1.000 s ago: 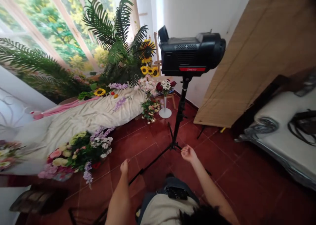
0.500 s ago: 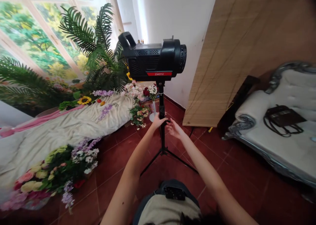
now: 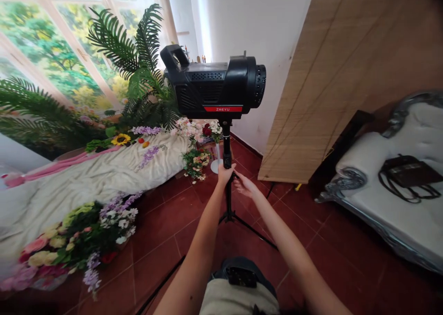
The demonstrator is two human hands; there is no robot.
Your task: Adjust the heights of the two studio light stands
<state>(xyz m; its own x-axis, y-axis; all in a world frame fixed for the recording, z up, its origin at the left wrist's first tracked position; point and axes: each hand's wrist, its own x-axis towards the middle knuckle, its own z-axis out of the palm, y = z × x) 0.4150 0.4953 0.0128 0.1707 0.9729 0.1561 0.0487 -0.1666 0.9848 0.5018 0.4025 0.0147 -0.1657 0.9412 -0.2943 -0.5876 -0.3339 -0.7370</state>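
While the black ZHEYU studio light (image 3: 214, 89) sits atop its light stand (image 3: 228, 202), roughly in the middle of the view, both of the person's hands are now at the pole beneath it; a second ago they hung apart from it. The left hand (image 3: 226, 175) is wrapped around the pole just below a collar, its far fingers hidden. The right hand (image 3: 245, 185) has come in from the other side, fingers partly curled and seemingly touching a small dark fitting; whether it pinches that fitting cannot be told. With the left hand steadying the pole, the right appears free to work there, so handling of the stand seems under way. Beyond stands a white-based flower vase (image 3: 215, 167); farther out are a draped cream cloth (image 3: 162, 160) to the left and a bamboo blind (image 3: 294, 107) to the right.
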